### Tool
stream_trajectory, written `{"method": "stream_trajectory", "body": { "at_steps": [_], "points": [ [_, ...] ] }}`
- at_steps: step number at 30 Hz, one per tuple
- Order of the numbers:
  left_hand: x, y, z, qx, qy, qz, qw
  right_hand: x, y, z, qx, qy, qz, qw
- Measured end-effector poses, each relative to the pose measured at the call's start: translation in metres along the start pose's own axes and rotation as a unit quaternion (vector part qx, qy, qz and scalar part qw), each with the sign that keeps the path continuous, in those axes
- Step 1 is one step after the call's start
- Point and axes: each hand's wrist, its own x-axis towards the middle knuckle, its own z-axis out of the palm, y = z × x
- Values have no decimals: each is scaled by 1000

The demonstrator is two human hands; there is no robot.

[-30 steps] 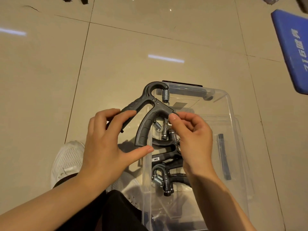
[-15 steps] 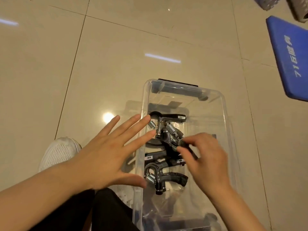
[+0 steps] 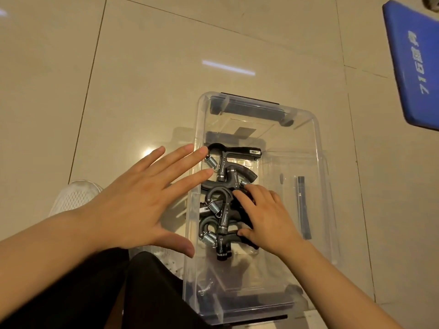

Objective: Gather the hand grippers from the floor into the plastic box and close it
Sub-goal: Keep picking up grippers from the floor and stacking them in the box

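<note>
Left hand [image 3: 133, 200]: flat and spread, fingers straight, holding nothing; poised over the floor [image 3: 142, 79] just outside the left wall of the box [image 3: 202, 119], fingertips reaching across that wall's rim. Shoe [image 3: 73, 198] visible beneath the wrist, on the floor at the box's near-left side.

Grippers [image 3: 223, 198]: several, black with steel springs, piled inside the box along its left wall, from mid-length toward the near end; topmost one lying with its handle toward the right wall. None seen on the visible floor.

Right hand [image 3: 268, 217]: inside the box, fingers curled down onto the pile, thumb against the lowest gripper; pressing or pinching cannot be told apart with certainty, though contact with the pile is plain.

Dark strip [image 3: 303, 207]: against the right wall, through the clear plastic. Blue mat [image 3: 413, 62]: on the floor past the far-right corner of the box.

Step in hand, as judged: settling the last gripper. Best done by nesting handles flat, springs clear of the rim, nothing standing above the wall, so a lid can seat. Left hand well placed to steady the wall. No separate lid identifiable here; lid to be found next.

Against the earlier frames: gripper formerly held above the rim by both hands now down in the pile; left hand released and flattened; right hand lower and nearer the near end.
</note>
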Motion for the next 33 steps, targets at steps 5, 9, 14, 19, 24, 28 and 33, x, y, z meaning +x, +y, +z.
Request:
{"method": "stream_trajectory", "body": {
  "at_steps": [5, 9, 14, 19, 24, 28, 33],
  "points": [
    [0, 0, 1, -9, -2, -3, 1000, 2, 2, 2, 38, 29, 8, 999],
    [-2, 0, 2, -40, -2, -10, 999, 19, 6, -33, 50, 104, -10, 993],
    [-1, 1, 2, -49, -2, -7, 999, 79, 25, -63, -22, 162, -21, 986],
    [-2, 2, 0, -53, -3, -15, 998, 94, 29, -20, -27, 142, -11, 989],
    [-2, 1, 0, -61, 0, -12, 998, 81, 35, -7, -33, 139, 28, 989],
    [-2, 2, 0, -59, -1, -16, 998, 80, 34, -7, -17, 127, 82, 988],
    [-2, 2, -1, -62, -3, -15, 998, 87, 25, -5, 1, 118, 127, 985]
  ]
}}
